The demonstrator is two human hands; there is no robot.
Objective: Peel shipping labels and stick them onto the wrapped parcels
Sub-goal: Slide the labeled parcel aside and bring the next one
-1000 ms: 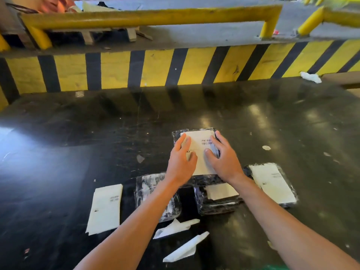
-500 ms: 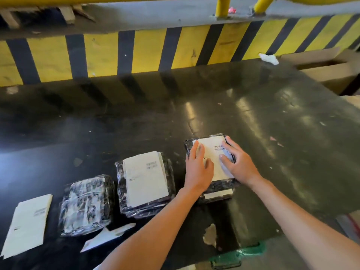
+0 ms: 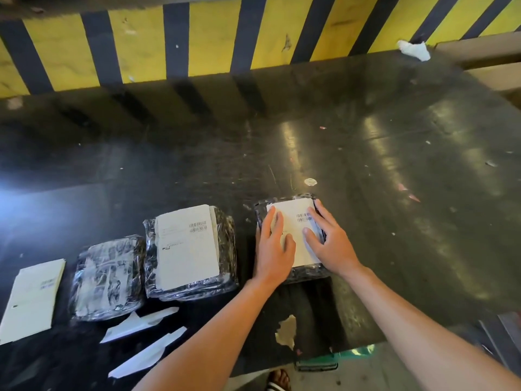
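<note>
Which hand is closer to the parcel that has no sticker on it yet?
Left. The left hand presses on the labelled parcel on the right, two parcels over from the unlabelled parcel. The right hand presses the same parcel's far side, farther away.

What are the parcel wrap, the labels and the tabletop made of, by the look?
Parcel wrap: clear glossy plastic film, crinkled with bright glints. Label: matte white paper, printed barcode; probably adhesive-backed. Tabletop: dark, smooth, semi-gloss sheet, scuffed, reflecting light; rubber or coated board, cannot tell which.
</note>
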